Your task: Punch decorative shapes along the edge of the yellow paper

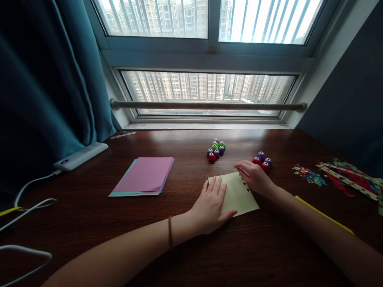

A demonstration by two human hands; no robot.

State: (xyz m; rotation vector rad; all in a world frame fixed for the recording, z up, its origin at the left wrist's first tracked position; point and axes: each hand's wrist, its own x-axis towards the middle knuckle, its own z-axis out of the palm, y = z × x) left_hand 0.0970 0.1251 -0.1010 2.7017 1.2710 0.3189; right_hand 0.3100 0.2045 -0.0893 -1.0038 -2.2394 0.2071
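Note:
A pale yellow sheet of paper [239,195] lies on the dark wooden table, with small dark cut-outs along its right edge. My left hand [211,205] rests flat on the sheet's left part, fingers spread. At the upper right corner of the paper is my right hand [253,175], its fingers together and closed on that edge; the fingertips partly hide the corner. Just beyond the right hand stands a cluster of red and purple round knobs with white-ringed tops [263,161]. Another cluster of similar green, purple and red knobs [216,150] is behind the sheet.
To the left lies a stack of pink and blue paper [143,175]. A white power strip [80,156] with cables is by the curtain. At right are small coloured paper bits [309,174], punched paper strips [347,177] and a yellow stick [324,215] beside my right forearm.

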